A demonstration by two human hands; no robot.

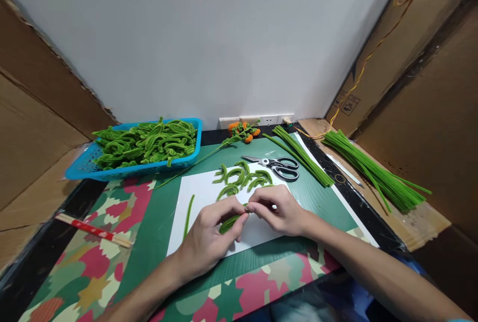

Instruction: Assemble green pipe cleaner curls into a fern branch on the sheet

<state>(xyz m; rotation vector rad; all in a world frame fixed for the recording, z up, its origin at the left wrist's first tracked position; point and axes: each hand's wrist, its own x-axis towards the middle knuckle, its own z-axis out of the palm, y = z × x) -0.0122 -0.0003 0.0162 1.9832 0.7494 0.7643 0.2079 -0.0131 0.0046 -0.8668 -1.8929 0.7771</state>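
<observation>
My left hand (220,225) is closed on a bent green pipe cleaner (228,224), its thumb and forefinger pinched near the tip. Against those fingertips presses my right hand (274,207), its thumb and forefinger also pinched at the end of the same piece. The exact grip point is partly hidden by the fingers. Beneath both hands lies a white sheet of paper (197,190). Several short curved green pipe cleaner pieces (235,176) lie just beyond the hands. One straighter green piece (188,215) rests to the left of my left hand.
Black-handled scissors (284,166) lie behind the paper. A blue basket (149,166) heaped with shaped green pieces stands back left. Bundles of green stems (306,158) lie at the right, an orange-flowered stem (239,135) at the back, wrapped chopsticks (93,230) at the left. Cardboard walls flank the table.
</observation>
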